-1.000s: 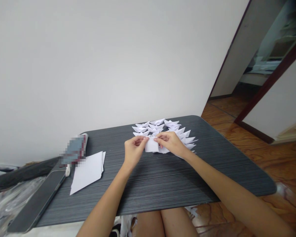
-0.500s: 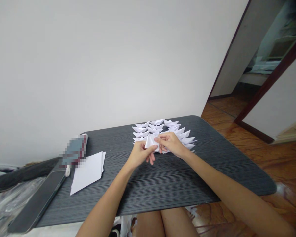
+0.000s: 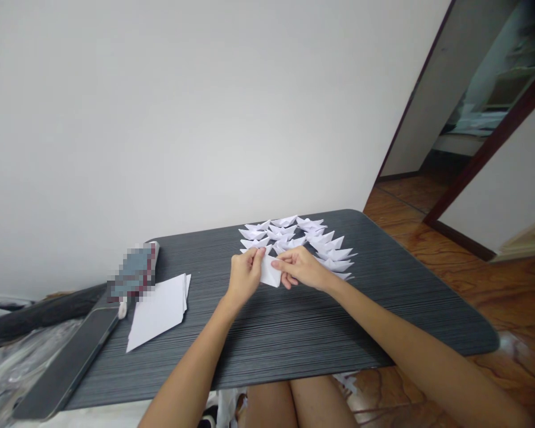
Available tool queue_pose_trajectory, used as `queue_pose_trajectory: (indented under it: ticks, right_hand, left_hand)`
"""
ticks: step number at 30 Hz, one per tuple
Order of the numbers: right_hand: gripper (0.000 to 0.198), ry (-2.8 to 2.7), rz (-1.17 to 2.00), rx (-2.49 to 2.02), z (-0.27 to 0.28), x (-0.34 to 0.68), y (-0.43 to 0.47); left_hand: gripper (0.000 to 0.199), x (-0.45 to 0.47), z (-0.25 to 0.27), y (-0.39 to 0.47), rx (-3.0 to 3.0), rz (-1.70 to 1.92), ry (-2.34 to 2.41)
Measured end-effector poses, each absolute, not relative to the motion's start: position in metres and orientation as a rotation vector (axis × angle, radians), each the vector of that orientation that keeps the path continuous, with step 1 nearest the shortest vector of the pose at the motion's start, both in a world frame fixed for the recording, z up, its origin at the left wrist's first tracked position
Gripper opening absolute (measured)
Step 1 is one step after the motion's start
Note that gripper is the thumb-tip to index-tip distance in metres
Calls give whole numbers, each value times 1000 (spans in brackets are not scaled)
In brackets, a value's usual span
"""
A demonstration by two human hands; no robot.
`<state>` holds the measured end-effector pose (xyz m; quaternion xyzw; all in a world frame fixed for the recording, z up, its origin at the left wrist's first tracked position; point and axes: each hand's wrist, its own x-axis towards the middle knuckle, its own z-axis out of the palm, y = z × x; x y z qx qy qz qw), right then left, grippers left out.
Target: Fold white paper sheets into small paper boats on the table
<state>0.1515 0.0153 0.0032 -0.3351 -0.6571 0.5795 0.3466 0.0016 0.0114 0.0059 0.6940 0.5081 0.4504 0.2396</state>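
Note:
A small folded piece of white paper is held up between my two hands, above the dark table. My left hand pinches its left edge with thumb and fingers. On the other side, my right hand grips the right edge, thumb lying on the face of the paper. The piece looks flat and roughly square, with a crease across it. Just behind my hands stand several white paper boats in rows, and my hands hide part of the nearest ones.
A stack of white paper sheets lies on the left of the dark table. Beyond it, a blurred-out object rests by the table's left edge. The white wall rises behind, and wooden floor shows at right.
The folded paper has gone from an opened, peaked shape to a flat square. My left hand has turned and shifted slightly left; more of the paper boats show now.

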Motion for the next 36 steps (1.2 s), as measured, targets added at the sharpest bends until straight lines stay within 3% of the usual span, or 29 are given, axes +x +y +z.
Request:
queue_pose_trajectory:
  ticks: [7, 13, 20, 29, 36]
  right_hand:
    - [29, -1596, 1379, -941, -2, 155, 22]
    - [30, -1395, 1306, -976, -2, 165, 32]
    - [26, -1340, 1327, -980, 1, 163, 30]
    - [28, -1426, 1447, -881, 8, 160, 24]
    - [32, -1432, 1440, -874, 3, 162, 27]
  left_hand:
    - [28, 1, 9, 10, 1740, 1053, 1167]
    - [47, -6, 19, 12, 1729, 936, 933]
    - [46, -7, 16, 14, 2151, 1034, 962]
    - [35, -6, 10, 15, 2000, 1087, 918]
    - [39, -4, 14, 13, 2072, 1132, 905]
